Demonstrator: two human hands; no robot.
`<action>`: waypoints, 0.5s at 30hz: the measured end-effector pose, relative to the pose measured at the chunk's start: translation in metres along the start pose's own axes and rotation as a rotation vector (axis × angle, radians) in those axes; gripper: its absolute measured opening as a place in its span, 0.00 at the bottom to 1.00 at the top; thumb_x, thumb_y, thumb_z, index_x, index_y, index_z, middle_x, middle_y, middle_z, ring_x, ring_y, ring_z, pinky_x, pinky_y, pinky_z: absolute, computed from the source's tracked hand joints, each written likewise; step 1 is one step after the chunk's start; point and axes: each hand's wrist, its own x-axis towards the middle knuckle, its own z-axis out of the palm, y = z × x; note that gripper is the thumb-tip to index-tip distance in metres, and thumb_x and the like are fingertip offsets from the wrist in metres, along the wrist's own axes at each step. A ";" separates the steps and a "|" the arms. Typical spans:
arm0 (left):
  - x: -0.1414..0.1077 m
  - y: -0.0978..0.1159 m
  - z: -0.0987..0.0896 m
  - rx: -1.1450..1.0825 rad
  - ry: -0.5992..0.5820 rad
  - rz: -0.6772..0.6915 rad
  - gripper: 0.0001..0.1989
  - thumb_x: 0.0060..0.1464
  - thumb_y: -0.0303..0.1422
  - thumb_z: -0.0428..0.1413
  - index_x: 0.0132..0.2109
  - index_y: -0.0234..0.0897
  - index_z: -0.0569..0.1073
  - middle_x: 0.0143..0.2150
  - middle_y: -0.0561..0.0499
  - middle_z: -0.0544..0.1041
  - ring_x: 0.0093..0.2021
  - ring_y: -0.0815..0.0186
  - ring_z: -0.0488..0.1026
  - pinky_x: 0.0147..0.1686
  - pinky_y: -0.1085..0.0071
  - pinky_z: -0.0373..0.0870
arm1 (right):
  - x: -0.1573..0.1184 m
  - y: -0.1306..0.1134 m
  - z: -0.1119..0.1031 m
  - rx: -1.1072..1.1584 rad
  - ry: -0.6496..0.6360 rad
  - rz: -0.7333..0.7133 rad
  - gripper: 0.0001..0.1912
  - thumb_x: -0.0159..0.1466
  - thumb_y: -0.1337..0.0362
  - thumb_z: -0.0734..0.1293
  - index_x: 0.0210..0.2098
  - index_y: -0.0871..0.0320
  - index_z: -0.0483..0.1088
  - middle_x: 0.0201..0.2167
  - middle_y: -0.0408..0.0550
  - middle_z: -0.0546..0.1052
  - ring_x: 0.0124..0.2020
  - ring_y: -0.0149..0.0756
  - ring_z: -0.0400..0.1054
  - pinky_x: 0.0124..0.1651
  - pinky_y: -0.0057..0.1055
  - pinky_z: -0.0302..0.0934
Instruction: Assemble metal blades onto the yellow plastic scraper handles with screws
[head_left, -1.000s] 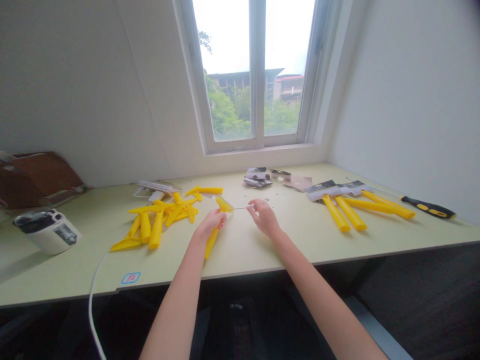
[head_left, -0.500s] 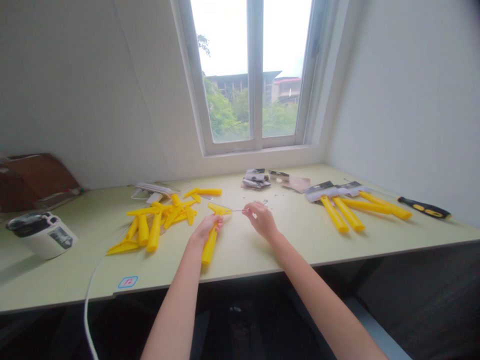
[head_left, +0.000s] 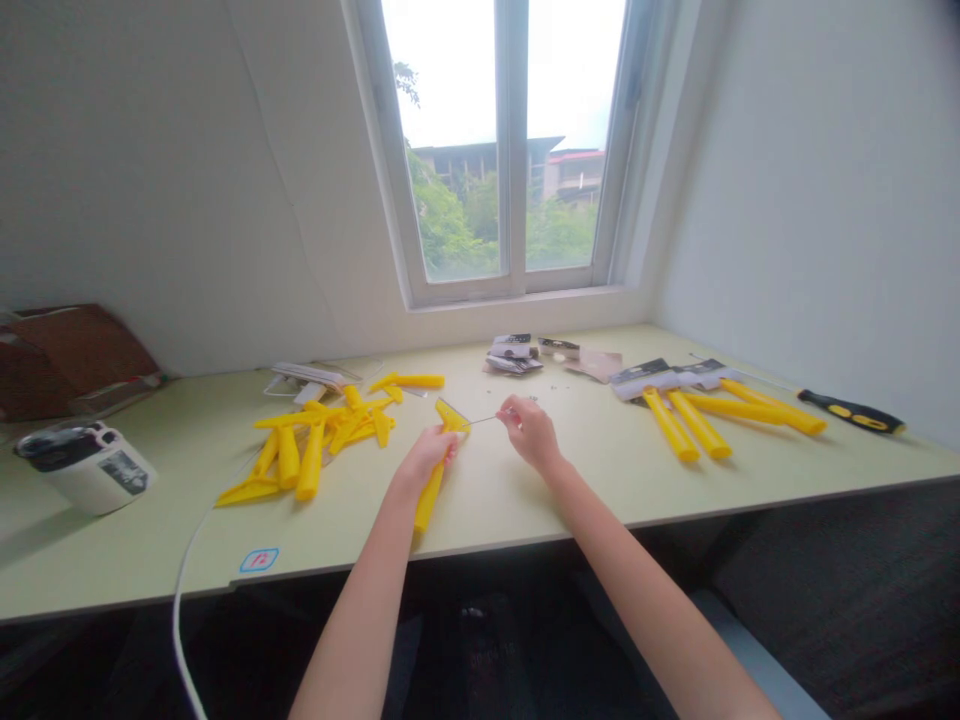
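My left hand [head_left: 433, 450] is wrapped round the handle of a yellow plastic scraper [head_left: 429, 497], just above the table near its front edge. The scraper's flared head [head_left: 451, 415] points away from me, with a thin edge strip along its far side. My right hand [head_left: 531, 432] pinches a thin metal rod [head_left: 482, 420], possibly a hex key. Its tip reaches the right side of the scraper head; the exact contact is too small to make out.
Yellow scraper parts [head_left: 309, 460] lie heaped to the left. On the right are several scrapers with dark-and-white blade covers [head_left: 651, 380] and a black-yellow handled tool [head_left: 851, 411]. Packets [head_left: 513, 352] and tiny metal bits lie at the back. A white mug [head_left: 97, 470] stands far left.
The scraper has turned in my left hand, its head now slanting down to the right. My right hand and the rod have risen slightly, the rod now tilted.
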 end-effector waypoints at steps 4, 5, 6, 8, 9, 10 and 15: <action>0.002 0.004 0.006 0.065 0.027 0.018 0.12 0.38 0.15 0.50 0.18 0.35 0.62 0.11 0.59 0.58 0.12 0.75 0.55 0.13 0.76 0.42 | 0.001 0.004 0.000 0.091 0.017 -0.035 0.04 0.57 0.69 0.61 0.27 0.57 0.66 0.26 0.46 0.72 0.31 0.34 0.64 0.36 0.29 0.57; 0.003 0.004 0.006 0.043 0.034 0.017 0.12 0.38 0.14 0.49 0.19 0.36 0.62 0.11 0.59 0.57 0.12 0.75 0.54 0.13 0.76 0.42 | 0.001 0.005 0.001 0.088 0.004 -0.012 0.04 0.57 0.69 0.61 0.27 0.57 0.67 0.26 0.46 0.72 0.30 0.34 0.65 0.35 0.29 0.57; 0.004 0.004 0.006 0.007 0.037 0.014 0.13 0.38 0.14 0.49 0.19 0.36 0.62 0.11 0.59 0.56 0.11 0.75 0.54 0.13 0.75 0.41 | 0.001 0.007 0.001 0.076 -0.020 0.019 0.04 0.57 0.68 0.62 0.27 0.57 0.67 0.25 0.46 0.72 0.29 0.34 0.65 0.34 0.29 0.57; 0.005 0.004 0.004 -0.064 0.033 0.007 0.13 0.37 0.13 0.48 0.19 0.36 0.61 0.11 0.60 0.55 0.11 0.76 0.53 0.13 0.75 0.40 | 0.001 0.009 0.000 0.032 -0.082 0.075 0.04 0.57 0.67 0.62 0.27 0.57 0.69 0.25 0.45 0.73 0.27 0.33 0.65 0.31 0.28 0.56; 0.005 0.003 0.003 -0.082 0.029 0.008 0.13 0.37 0.13 0.48 0.19 0.36 0.61 0.11 0.60 0.55 0.11 0.76 0.53 0.13 0.74 0.40 | 0.000 0.010 0.000 0.008 -0.114 0.090 0.04 0.57 0.66 0.63 0.27 0.57 0.69 0.25 0.45 0.74 0.26 0.32 0.66 0.30 0.28 0.55; 0.005 0.003 0.003 -0.085 0.026 0.010 0.14 0.37 0.13 0.48 0.19 0.36 0.60 0.11 0.60 0.55 0.11 0.76 0.53 0.13 0.74 0.40 | 0.000 0.010 -0.001 -0.017 -0.143 0.095 0.04 0.57 0.66 0.63 0.28 0.56 0.70 0.25 0.45 0.74 0.26 0.32 0.66 0.30 0.28 0.54; 0.005 0.003 -0.002 0.058 0.022 0.036 0.13 0.37 0.14 0.48 0.19 0.37 0.61 0.11 0.59 0.57 0.12 0.75 0.54 0.13 0.76 0.43 | -0.003 0.008 -0.004 -0.154 -0.247 0.100 0.09 0.59 0.62 0.61 0.27 0.55 0.71 0.25 0.47 0.75 0.26 0.33 0.67 0.27 0.27 0.51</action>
